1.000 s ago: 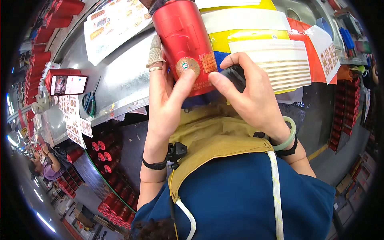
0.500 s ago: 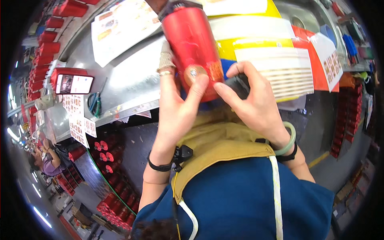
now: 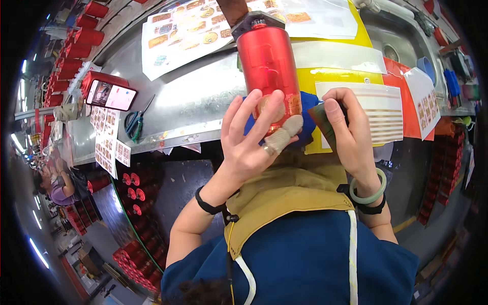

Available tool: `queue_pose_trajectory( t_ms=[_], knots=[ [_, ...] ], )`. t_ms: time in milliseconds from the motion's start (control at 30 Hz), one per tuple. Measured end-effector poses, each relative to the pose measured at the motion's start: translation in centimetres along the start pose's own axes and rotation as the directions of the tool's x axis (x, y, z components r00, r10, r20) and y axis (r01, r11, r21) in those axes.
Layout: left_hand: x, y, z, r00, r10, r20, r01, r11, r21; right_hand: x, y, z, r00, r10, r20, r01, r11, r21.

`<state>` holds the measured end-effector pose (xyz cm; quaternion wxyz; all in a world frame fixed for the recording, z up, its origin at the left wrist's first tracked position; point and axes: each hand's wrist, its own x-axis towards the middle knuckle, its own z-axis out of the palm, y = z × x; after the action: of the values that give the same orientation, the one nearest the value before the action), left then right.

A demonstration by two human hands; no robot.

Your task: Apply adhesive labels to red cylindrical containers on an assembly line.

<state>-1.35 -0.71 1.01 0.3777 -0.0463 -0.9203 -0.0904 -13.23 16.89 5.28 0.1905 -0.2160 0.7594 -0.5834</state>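
Observation:
A red metallic bottle [image 3: 268, 61] lies with its far end against a dark angular fixture [image 3: 259, 23]. A round gold sticker and an orange rectangular one [image 3: 294, 104] sit near its close end. My left hand [image 3: 251, 140] is open over that end, fingers spread and touching the bottle by the stickers. Beige wrapping covers one of its fingers, above a ring. To the right of the bottle, my right hand [image 3: 351, 134] has its fingers curled round a dark green flat piece [image 3: 324, 124]; its exact kind cannot be made out. Blue material [image 3: 307, 117] lies beneath the bottle.
Sticker sheets [image 3: 188, 30] lie on the metal bench, with a striped white sheet [image 3: 381, 109] on a yellow board at right. Scissors [image 3: 134, 126] and a phone [image 3: 112, 95] leaning on a red bottle are at left. Red bottles stand below; another person [image 3: 61, 185] is far left.
My left hand has turned from gripping the bottle's left side to spreading over its near end. My right hand has moved right, and the dark green piece now shows more. The bottle appears farther right.

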Motion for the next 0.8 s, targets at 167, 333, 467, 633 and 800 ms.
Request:
queue_pose_trajectory(
  t_ms=[167,333,467,633,800],
  knots=[
    [-3.0,1.0,0.5,0.960,-0.264,-0.093,0.259,0.964,-0.065,0.7,-0.8,-0.2,0.989,-0.147,-0.026,0.145,0.988,-0.055],
    [-4.2,1.7,0.4,0.902,-0.429,-0.048,0.420,0.899,-0.124,2.4,-1.0,-0.5,0.890,-0.455,-0.031,0.440,0.874,-0.205],
    [-1.7,2.2,0.0,0.861,-0.507,-0.031,0.495,0.852,-0.173,2.8,-2.4,-0.4,0.857,-0.516,-0.001,0.497,0.827,-0.262],
    [-0.8,1.2,0.2,0.830,-0.557,0.027,0.534,0.781,-0.325,1.5,-1.5,0.3,0.503,-0.786,0.358,0.864,0.471,-0.180],
    [-1.1,1.0,0.1,0.850,-0.525,0.039,0.513,0.808,-0.291,6.1,-1.1,-0.4,0.649,-0.745,0.156,0.724,0.542,-0.427]
  ],
)
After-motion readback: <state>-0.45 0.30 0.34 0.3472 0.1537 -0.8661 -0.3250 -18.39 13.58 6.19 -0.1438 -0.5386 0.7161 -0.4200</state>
